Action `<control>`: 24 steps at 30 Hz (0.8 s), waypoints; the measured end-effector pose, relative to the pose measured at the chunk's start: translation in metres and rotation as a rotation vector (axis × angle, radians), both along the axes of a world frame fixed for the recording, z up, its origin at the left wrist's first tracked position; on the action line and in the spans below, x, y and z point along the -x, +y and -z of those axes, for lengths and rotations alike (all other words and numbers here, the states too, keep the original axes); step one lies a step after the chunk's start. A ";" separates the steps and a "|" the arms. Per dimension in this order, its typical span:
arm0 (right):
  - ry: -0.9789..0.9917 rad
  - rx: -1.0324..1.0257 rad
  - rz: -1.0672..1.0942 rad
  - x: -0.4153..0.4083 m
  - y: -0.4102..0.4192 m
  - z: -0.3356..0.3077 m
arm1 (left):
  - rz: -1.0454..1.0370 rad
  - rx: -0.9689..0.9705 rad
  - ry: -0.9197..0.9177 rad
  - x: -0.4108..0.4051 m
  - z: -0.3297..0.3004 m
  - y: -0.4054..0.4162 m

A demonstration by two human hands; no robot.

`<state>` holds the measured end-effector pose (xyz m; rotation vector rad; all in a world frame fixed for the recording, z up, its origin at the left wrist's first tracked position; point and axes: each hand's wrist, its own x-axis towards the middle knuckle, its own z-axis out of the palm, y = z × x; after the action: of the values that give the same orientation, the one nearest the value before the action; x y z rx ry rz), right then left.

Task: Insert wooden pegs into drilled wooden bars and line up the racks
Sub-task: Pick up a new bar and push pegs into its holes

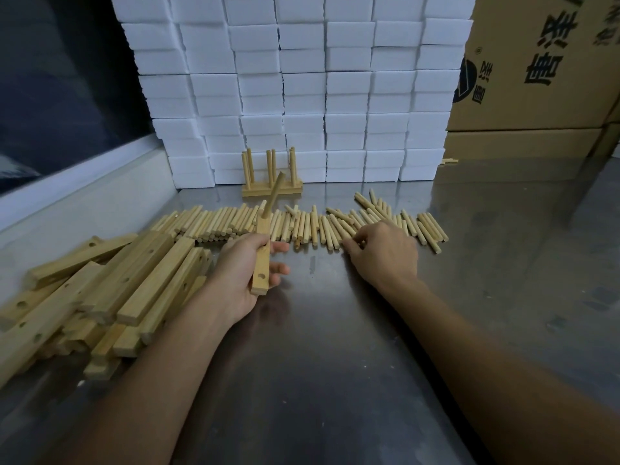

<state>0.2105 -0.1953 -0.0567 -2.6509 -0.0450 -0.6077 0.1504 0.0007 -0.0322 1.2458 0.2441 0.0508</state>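
Wooden pegs [302,226] are lying in a long row across the steel tabletop [335,347], and the right hand [382,253] is curling its fingers over them to pinch one, though I cannot tell if it is holding one. The left hand [245,273] is gripping a drilled bar [261,260] with one peg [273,196] already sticking up. Pick just one peg, aim it straight at the empty hole and push it down; one finished rack [271,176] is standing near the back edge.
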 end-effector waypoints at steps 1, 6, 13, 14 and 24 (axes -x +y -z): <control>-0.013 -0.005 -0.005 0.000 0.000 0.000 | 0.000 -0.006 0.000 0.000 0.000 -0.001; -0.112 -0.184 -0.029 0.002 0.000 0.000 | -0.015 -0.031 -0.007 0.000 0.000 -0.002; -0.083 -1.348 -0.195 0.010 -0.005 -0.015 | -0.043 -0.023 0.002 -0.002 0.002 -0.002; -0.016 -1.479 -0.217 0.011 -0.005 -0.018 | -0.040 -0.025 0.003 -0.002 0.002 -0.002; 0.345 -1.714 -0.353 0.017 0.004 -0.024 | -0.040 -0.054 0.007 0.000 0.001 -0.006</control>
<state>0.1932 -0.1916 -0.0329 -0.9841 0.0795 0.0547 0.1501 -0.0057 -0.0335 1.2951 0.2751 0.0878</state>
